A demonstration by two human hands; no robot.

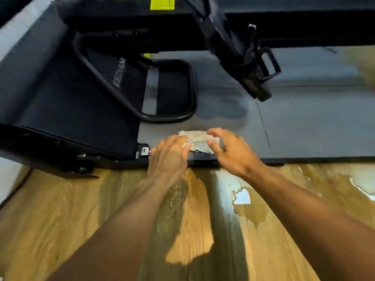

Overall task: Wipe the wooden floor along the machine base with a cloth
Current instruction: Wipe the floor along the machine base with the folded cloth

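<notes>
Head view: both forearms reach forward from the lower edge, over the floor (60, 220) to the front edge of the machine's base (304, 128). The picture is blurred, most of all on the floor.
Cloth (199, 141): a small, crumpled grey-beige rag that lies on the grey base just behind its black front rim (324, 160), not on the floor. It sits between the two hands.
Left hand (168, 155): lies flat, fingers straight and close together, with the fingertips on the cloth's left end and the heel over the rim.
Right hand (233, 153): wide, fingers spread and arched above the cloth's right end and thumb low beside it. I cannot tell whether it touches the cloth.
Floor: light wood planks in front of the rim, with a shiny puddle (242, 196) under the right forearm and more wet patches far right.
Machine: a black belt (60, 98) slopes at left, and a metal latch (144, 151) sits at its near corner, just beside the left hand. A black loop frame (190, 88) rests on the base behind the cloth. A dark strut (239, 47) slants down at upper right, and a yellow label (162, 3) shows at the top.
</notes>
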